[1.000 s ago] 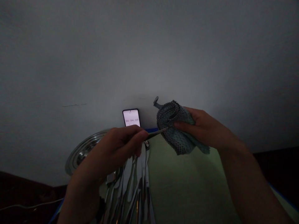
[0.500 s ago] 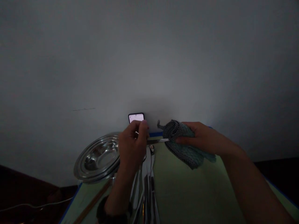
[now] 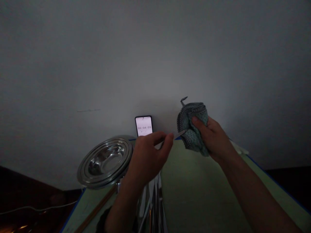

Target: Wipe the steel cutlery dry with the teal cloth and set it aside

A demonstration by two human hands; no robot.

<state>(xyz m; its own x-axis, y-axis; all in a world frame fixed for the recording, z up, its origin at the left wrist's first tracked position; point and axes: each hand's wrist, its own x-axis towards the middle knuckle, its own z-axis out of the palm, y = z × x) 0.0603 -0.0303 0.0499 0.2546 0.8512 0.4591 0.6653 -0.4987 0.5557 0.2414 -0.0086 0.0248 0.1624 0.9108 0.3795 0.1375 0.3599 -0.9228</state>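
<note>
My left hand [image 3: 152, 155] is closed, thumb and fingers pinching a slim metal table knife [image 3: 180, 134]. The knife points right, and its far end meets a bunched cloth [image 3: 194, 142], which is pale green with a black-and-white checked side and a small loop on top. Wrapped around that cloth from the right is my right hand [image 3: 215, 139], its thumb pressing on the front. Both hands are raised above the far part of the table. Beneath my left wrist lie several metal knives and other cutlery [image 3: 155, 200], partly hidden by the forearm.
Stacked steel bowls [image 3: 107, 161] stand at the table's far left. A phone [image 3: 143, 125] showing a timer leans on the wall [image 3: 155, 58]. A brown stick [image 3: 96, 210] lies at front left. The green tabletop [image 3: 199, 191] has blue edges; a white cable [image 3: 39, 208] runs beyond it.
The cloth and my right hand dipped, then rose and shifted right. My left hand turned and moved right, still gripping the knife. The view has shifted, showing more of the bowls.
</note>
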